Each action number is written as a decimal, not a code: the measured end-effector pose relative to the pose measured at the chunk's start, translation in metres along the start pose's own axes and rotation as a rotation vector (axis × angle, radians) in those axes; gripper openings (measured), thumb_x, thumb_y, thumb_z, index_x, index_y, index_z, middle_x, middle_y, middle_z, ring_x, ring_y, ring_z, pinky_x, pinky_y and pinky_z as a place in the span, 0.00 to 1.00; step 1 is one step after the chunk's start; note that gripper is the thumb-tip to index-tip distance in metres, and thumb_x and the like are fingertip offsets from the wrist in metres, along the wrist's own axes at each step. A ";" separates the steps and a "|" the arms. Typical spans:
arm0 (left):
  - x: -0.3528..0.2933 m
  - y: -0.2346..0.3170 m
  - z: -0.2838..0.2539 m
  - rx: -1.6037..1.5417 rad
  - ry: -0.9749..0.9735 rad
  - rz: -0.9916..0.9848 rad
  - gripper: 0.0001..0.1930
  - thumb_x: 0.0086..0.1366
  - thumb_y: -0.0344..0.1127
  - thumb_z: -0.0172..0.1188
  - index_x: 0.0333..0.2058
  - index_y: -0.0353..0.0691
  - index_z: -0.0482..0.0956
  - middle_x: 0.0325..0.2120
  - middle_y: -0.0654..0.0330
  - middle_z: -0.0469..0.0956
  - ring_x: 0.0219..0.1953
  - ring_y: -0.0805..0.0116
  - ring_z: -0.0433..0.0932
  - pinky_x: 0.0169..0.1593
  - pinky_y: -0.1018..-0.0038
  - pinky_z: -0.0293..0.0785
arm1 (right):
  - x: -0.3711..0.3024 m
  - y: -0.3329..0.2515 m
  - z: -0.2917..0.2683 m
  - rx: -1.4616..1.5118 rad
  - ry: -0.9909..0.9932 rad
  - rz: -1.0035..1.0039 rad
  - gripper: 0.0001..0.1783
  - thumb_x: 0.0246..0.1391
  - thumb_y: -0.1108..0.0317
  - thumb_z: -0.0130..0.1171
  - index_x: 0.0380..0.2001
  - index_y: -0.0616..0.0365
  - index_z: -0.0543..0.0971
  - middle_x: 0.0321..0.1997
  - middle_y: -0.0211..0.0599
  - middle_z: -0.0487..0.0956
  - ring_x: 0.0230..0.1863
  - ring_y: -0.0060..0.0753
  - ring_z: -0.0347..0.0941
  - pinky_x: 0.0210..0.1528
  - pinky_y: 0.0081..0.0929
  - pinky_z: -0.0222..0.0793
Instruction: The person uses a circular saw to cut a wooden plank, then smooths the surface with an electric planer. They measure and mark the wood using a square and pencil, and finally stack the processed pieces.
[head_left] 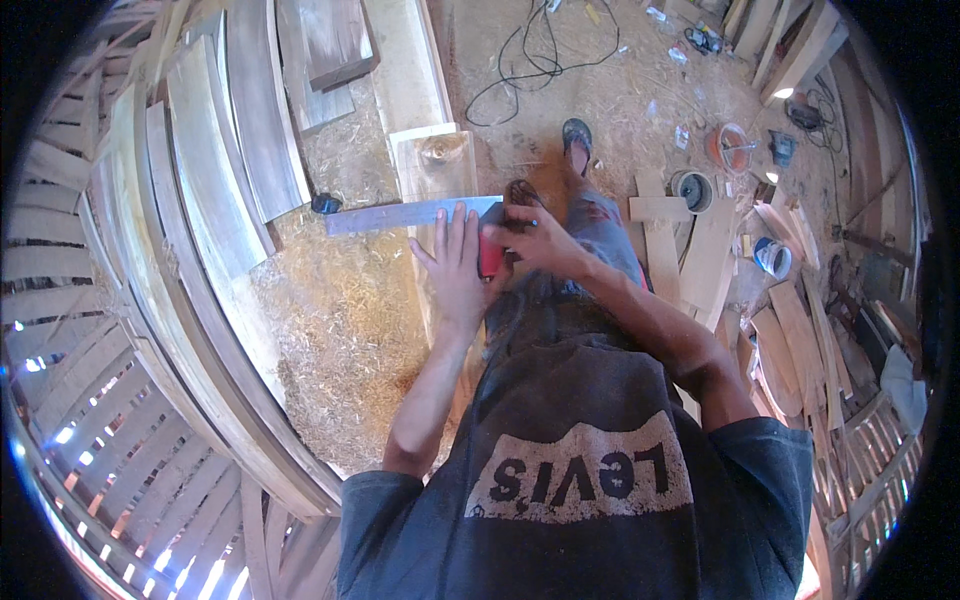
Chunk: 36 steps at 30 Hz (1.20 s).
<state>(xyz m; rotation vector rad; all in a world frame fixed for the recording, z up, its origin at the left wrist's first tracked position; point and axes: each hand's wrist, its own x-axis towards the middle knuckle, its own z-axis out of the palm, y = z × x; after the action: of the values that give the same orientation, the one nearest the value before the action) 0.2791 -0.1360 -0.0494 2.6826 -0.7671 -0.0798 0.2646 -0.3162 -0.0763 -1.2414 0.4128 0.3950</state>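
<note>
A long flat metal blade with a red and black handle, looking like a try square (pixel 400 216), lies crosswise over a narrow wooden board (pixel 437 165). My left hand (pixel 457 262) rests on the blade with fingers stretched out and spread, its thumb side beside the red part. At the handle end, the fingers of my right hand (pixel 527 238) are curled and pinched together. What they hold, if anything, is too small to make out. A small black object (pixel 326 203) sits by the blade's far left end.
Long planks (pixel 185 270) lie along the left. Sawdust (pixel 330 350) covers the ground below the blade. A black cable (pixel 540 70) coils ahead. To the right are an orange bucket (pixel 729 147), a round tin (pixel 692 190), a white and blue pot (pixel 772 257) and wood offcuts (pixel 790 335).
</note>
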 end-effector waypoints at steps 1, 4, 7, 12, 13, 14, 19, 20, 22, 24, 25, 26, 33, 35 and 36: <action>0.000 0.001 0.000 -0.021 0.017 -0.014 0.48 0.53 0.50 0.74 0.70 0.41 0.65 0.73 0.50 0.59 0.76 0.43 0.54 0.70 0.23 0.33 | 0.002 -0.009 -0.009 -0.051 0.027 0.043 0.19 0.70 0.58 0.59 0.50 0.65 0.82 0.43 0.36 0.86 0.43 0.22 0.78 0.47 0.24 0.76; 0.001 0.007 -0.007 -0.045 0.035 -0.080 0.46 0.53 0.52 0.73 0.69 0.46 0.68 0.71 0.49 0.60 0.75 0.41 0.54 0.70 0.23 0.35 | 0.001 -0.050 -0.028 -0.072 0.185 -0.013 0.18 0.70 0.60 0.58 0.52 0.64 0.82 0.43 0.36 0.86 0.43 0.24 0.79 0.47 0.25 0.76; 0.004 0.009 -0.012 -0.062 0.021 -0.095 0.45 0.53 0.55 0.72 0.68 0.47 0.69 0.71 0.48 0.60 0.75 0.40 0.53 0.69 0.23 0.36 | 0.010 -0.078 -0.015 -0.126 0.133 -0.285 0.16 0.70 0.63 0.58 0.53 0.63 0.82 0.42 0.37 0.86 0.41 0.25 0.80 0.46 0.26 0.77; -0.003 0.005 -0.010 -0.063 0.003 -0.109 0.44 0.54 0.57 0.70 0.68 0.46 0.70 0.71 0.46 0.58 0.75 0.40 0.53 0.71 0.24 0.36 | 0.056 -0.103 0.033 -0.605 -0.218 -0.557 0.14 0.62 0.60 0.60 0.44 0.55 0.85 0.39 0.45 0.86 0.39 0.42 0.85 0.43 0.38 0.79; 0.001 0.008 -0.014 -0.056 -0.020 -0.114 0.44 0.54 0.57 0.70 0.68 0.46 0.70 0.71 0.46 0.57 0.75 0.40 0.52 0.71 0.25 0.36 | 0.068 -0.102 0.039 -0.669 -0.232 -0.555 0.14 0.62 0.60 0.60 0.44 0.55 0.85 0.37 0.44 0.86 0.37 0.40 0.85 0.42 0.36 0.79; 0.003 0.010 -0.016 -0.049 -0.043 -0.119 0.44 0.54 0.57 0.70 0.68 0.46 0.70 0.72 0.47 0.57 0.75 0.40 0.52 0.72 0.25 0.35 | 0.080 -0.101 0.045 -0.733 -0.245 -0.553 0.14 0.61 0.61 0.60 0.44 0.55 0.85 0.34 0.42 0.86 0.35 0.39 0.85 0.41 0.35 0.78; -0.004 0.005 -0.008 -0.069 0.046 -0.110 0.44 0.53 0.57 0.70 0.67 0.46 0.71 0.72 0.50 0.57 0.76 0.41 0.51 0.73 0.26 0.35 | 0.088 -0.120 0.044 -1.004 -0.359 -0.542 0.12 0.59 0.62 0.60 0.39 0.57 0.86 0.26 0.40 0.84 0.28 0.40 0.83 0.35 0.37 0.77; -0.006 0.002 -0.005 -0.067 0.075 -0.099 0.44 0.53 0.57 0.70 0.67 0.46 0.71 0.72 0.50 0.57 0.76 0.41 0.51 0.73 0.26 0.35 | 0.080 -0.127 0.032 -1.027 -0.364 -0.569 0.12 0.59 0.62 0.60 0.38 0.57 0.86 0.26 0.40 0.83 0.28 0.41 0.82 0.35 0.38 0.76; -0.003 0.003 -0.004 -0.072 0.084 -0.090 0.44 0.53 0.57 0.70 0.67 0.46 0.71 0.72 0.50 0.56 0.76 0.41 0.50 0.72 0.26 0.36 | 0.065 -0.134 0.016 -1.059 -0.339 -0.509 0.11 0.59 0.62 0.60 0.37 0.57 0.86 0.25 0.41 0.83 0.27 0.43 0.81 0.34 0.39 0.76; -0.003 0.002 -0.004 -0.073 0.102 -0.085 0.44 0.53 0.57 0.70 0.67 0.46 0.71 0.73 0.50 0.55 0.76 0.41 0.50 0.72 0.25 0.37 | 0.055 -0.137 0.013 -1.063 -0.306 -0.348 0.11 0.59 0.62 0.60 0.37 0.57 0.86 0.25 0.43 0.82 0.26 0.46 0.80 0.34 0.40 0.76; -0.003 0.002 -0.002 -0.077 0.116 -0.081 0.44 0.53 0.57 0.70 0.67 0.46 0.72 0.73 0.49 0.55 0.76 0.41 0.50 0.72 0.25 0.37 | 0.062 -0.127 0.017 -1.008 -0.295 -0.485 0.11 0.58 0.62 0.61 0.37 0.56 0.86 0.25 0.43 0.82 0.25 0.47 0.79 0.33 0.39 0.76; -0.003 0.001 0.001 -0.080 0.129 -0.076 0.44 0.53 0.57 0.70 0.67 0.47 0.72 0.73 0.49 0.55 0.76 0.41 0.50 0.71 0.24 0.37 | 0.075 -0.108 0.026 -0.949 -0.284 -0.621 0.11 0.58 0.62 0.61 0.37 0.56 0.86 0.25 0.43 0.82 0.25 0.48 0.78 0.33 0.38 0.76; -0.004 0.001 -0.001 -0.080 0.091 -0.081 0.45 0.53 0.58 0.69 0.69 0.48 0.70 0.72 0.48 0.56 0.76 0.40 0.51 0.71 0.23 0.37 | 0.068 -0.139 0.030 -1.141 -0.323 -0.516 0.10 0.56 0.61 0.63 0.36 0.55 0.86 0.29 0.47 0.83 0.30 0.57 0.80 0.35 0.43 0.77; -0.005 0.000 0.000 -0.077 0.102 -0.084 0.45 0.54 0.58 0.69 0.69 0.48 0.69 0.72 0.48 0.56 0.76 0.40 0.51 0.71 0.23 0.37 | 0.059 -0.150 0.017 -1.299 -0.363 -0.403 0.10 0.56 0.60 0.63 0.33 0.55 0.85 0.28 0.48 0.83 0.32 0.56 0.81 0.36 0.46 0.77; -0.004 0.001 0.000 -0.094 0.094 -0.077 0.45 0.54 0.58 0.69 0.69 0.48 0.69 0.72 0.48 0.56 0.76 0.40 0.51 0.71 0.23 0.37 | 0.054 -0.152 0.010 -1.379 -0.365 -0.334 0.11 0.56 0.60 0.63 0.31 0.55 0.84 0.28 0.48 0.83 0.33 0.56 0.81 0.36 0.47 0.77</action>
<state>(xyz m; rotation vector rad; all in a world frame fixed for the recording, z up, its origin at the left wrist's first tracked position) 0.2751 -0.1344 -0.0498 2.6061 -0.6164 -0.0084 0.3881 -0.3448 0.0243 -2.4542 -0.5099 0.6260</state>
